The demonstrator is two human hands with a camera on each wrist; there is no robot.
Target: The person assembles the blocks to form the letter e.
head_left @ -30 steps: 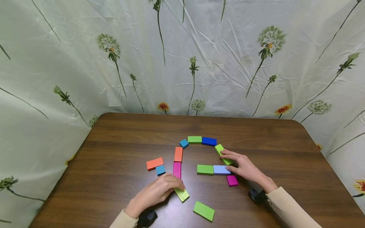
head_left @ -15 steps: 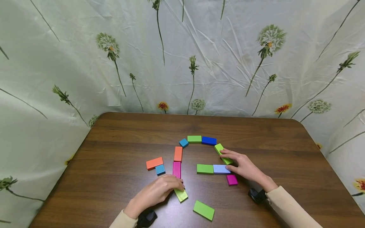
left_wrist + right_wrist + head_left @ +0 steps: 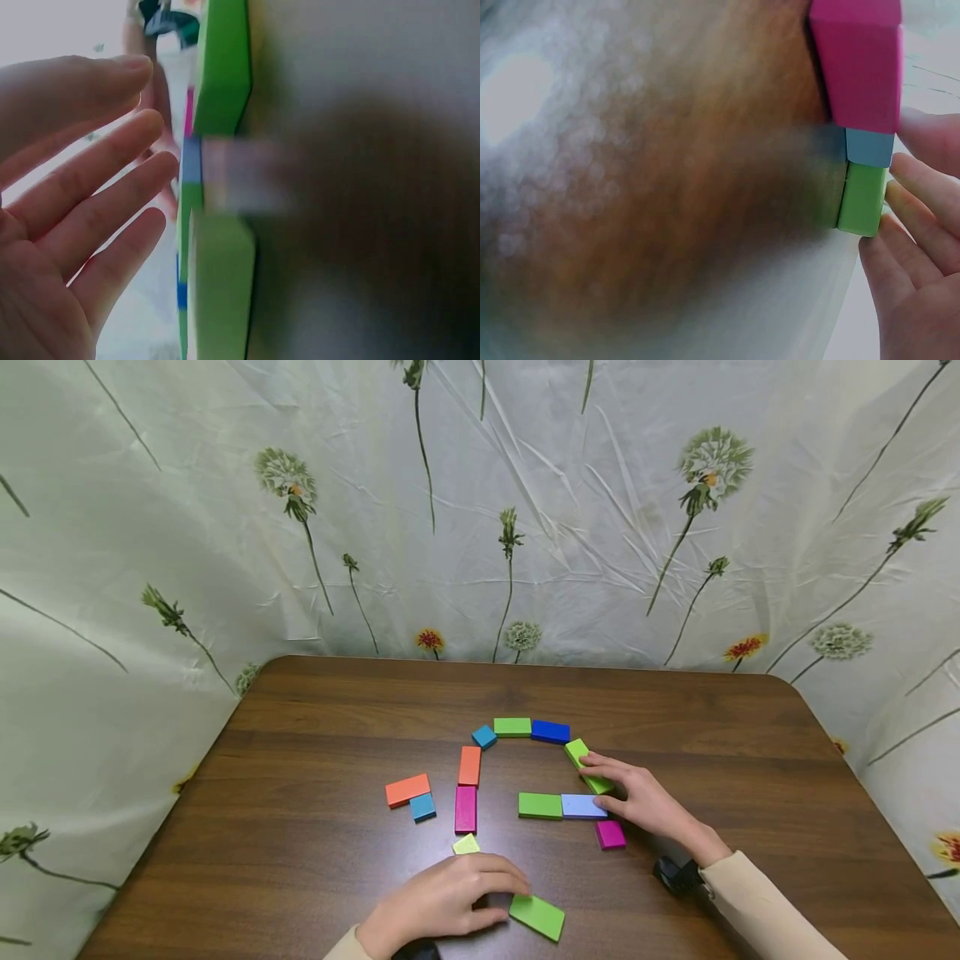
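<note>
In the head view my left hand (image 3: 453, 897) has its fingertips right at the near green block (image 3: 537, 917). The left wrist view shows its fingers (image 3: 112, 176) apart and holding nothing, beside a green block (image 3: 223, 67). A yellow-green block (image 3: 466, 844) is partly covered by that hand. My right hand (image 3: 637, 797) rests with extended fingers on a slanted green block (image 3: 577, 752), its thumb at the light blue block (image 3: 582, 807). In the right wrist view, the right fingers (image 3: 919, 217) lie beside a magenta block (image 3: 859, 67) and a green block (image 3: 864, 199).
On the brown table (image 3: 300, 860), an arc holds a magenta block (image 3: 466, 810), an orange block (image 3: 469, 766), a blue block (image 3: 484, 737), a green block (image 3: 512, 727) and a dark blue block (image 3: 551, 732). An orange block (image 3: 407, 791) lies left. A flowered cloth (image 3: 600, 527) hangs behind.
My left hand has let go of the yellow-green block and moved right and nearer, to the near green block. The right hand has stayed in place.
</note>
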